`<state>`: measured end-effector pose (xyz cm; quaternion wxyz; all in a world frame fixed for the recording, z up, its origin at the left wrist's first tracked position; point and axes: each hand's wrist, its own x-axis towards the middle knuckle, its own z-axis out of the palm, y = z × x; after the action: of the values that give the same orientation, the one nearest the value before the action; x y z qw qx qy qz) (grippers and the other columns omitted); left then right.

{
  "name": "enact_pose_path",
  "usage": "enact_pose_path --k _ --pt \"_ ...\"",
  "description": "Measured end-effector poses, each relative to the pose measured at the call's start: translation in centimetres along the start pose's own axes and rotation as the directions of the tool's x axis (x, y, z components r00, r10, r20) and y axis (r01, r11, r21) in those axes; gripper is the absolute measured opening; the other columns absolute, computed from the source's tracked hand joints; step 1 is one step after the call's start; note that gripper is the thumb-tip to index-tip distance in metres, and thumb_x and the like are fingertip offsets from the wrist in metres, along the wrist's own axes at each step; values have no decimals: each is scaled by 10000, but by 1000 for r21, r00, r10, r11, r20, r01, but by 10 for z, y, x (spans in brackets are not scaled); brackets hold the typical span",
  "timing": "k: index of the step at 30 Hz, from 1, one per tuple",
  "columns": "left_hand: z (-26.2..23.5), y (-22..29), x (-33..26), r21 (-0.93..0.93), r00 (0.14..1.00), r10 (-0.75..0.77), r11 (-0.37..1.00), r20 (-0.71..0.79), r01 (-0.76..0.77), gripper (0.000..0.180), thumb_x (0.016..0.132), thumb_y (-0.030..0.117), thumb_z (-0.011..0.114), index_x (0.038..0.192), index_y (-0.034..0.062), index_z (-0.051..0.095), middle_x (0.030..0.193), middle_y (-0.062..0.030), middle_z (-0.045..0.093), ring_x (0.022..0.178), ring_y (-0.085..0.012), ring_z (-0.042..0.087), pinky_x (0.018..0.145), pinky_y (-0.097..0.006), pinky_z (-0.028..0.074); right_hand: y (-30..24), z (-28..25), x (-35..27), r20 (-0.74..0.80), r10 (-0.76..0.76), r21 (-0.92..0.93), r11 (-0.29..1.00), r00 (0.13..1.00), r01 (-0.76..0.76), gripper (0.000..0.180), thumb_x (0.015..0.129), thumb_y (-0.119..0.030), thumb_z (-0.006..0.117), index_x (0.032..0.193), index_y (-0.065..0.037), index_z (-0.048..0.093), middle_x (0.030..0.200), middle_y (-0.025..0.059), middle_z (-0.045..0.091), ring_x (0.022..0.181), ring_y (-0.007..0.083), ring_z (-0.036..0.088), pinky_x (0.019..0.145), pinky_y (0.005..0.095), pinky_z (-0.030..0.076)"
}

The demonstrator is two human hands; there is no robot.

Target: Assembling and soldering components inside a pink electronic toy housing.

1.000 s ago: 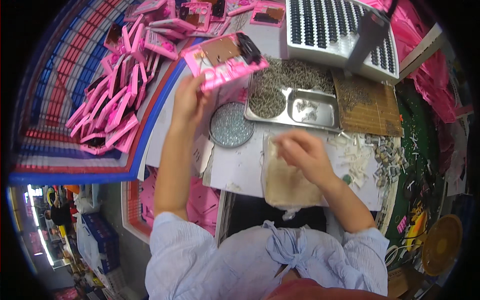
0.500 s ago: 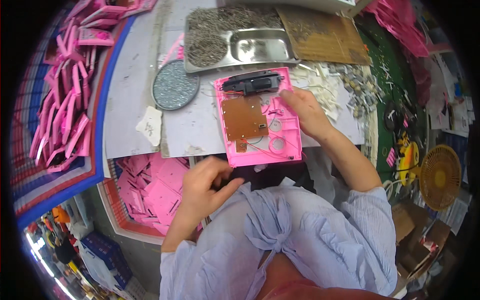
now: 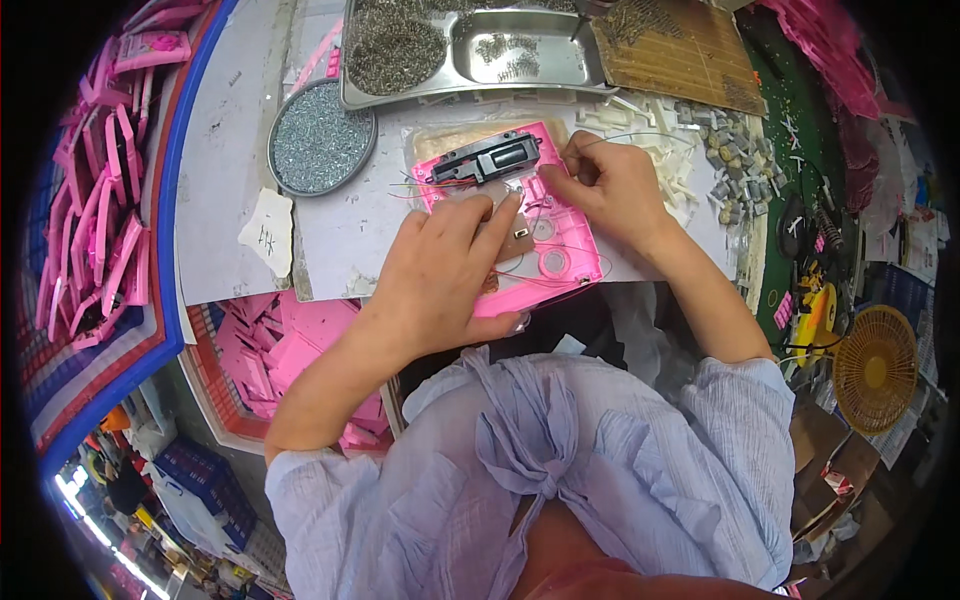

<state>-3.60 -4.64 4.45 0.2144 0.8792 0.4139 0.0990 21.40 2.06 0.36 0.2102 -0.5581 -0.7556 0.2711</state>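
A shallow pink plastic casing (image 3: 572, 232) lies open side up at the table's front edge, turned slightly askew. Across its far end sits a black mechanism (image 3: 490, 158), with thin wires poking past the left side. My left hand (image 3: 435, 265) lies over the brown circuit board (image 3: 516, 243), fingers on the board and thumb at the casing's near edge; it covers much of the board. At the far right edge my right hand (image 3: 618, 190) has thumb and bent fingers closed on the casing's rim; whether a small part is also between them is hidden.
Beyond the casing stands a metal tray (image 3: 480, 92) of screws, beside brown cardboard (image 3: 680, 60). A round dish (image 3: 322, 137) of small metal parts is at left. White plastic pieces and small motors (image 3: 745, 165) lie right. Pink parts fill bins at left; a yellow fan (image 3: 875, 370) stands right.
The casing has tilted and come down onto the table. My left hand has moved from beside its near corner onto the board. My right hand stays at the right rim, fingers more bent.
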Motion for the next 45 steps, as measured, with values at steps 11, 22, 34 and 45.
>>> enact_pose_path --k 11,22,34,45 --pt "-12 1 19 107 996 15 994 93 -25 1126 585 505 902 1479 1 437 1247 -148 535 1098 -313 590 890 -426 462 7 5 -8 -110 -96 121 987 989 109 218 880 -209 760 813 -39 640 603 72 576 535 170 550 517 320 435" --pt "-31 -27 41 131 963 102 982 249 -138 1095 553 371 892 1492 40 435 1268 -150 516 1132 -340 588 893 -432 518 7 12 -18 -182 -84 205 971 980 122 137 932 -120 659 845 -15 638 654 93 617 581 171 594 557 319 475" --pt "-11 3 24 26 984 151 988 96 -154 958 630 245 858 1484 72 460 1171 -123 559 1078 -323 580 910 -445 464 -44 -2 -135 162 -78 657 752 984 -48 413 947 -40 518 1346 -18 625 928 147 704 826 265 693 767 368 549" --pt "39 -3 -25 -106 882 254 942 -397 -319 183 808 133 757 967 67 696 819 -57 617 662 -239 594 584 -378 473 -42 3 -58 77 -563 -67 821 823 567 399 761 -153 743 1153 -84 706 1012 53 646 977 284 582 919 464 461"
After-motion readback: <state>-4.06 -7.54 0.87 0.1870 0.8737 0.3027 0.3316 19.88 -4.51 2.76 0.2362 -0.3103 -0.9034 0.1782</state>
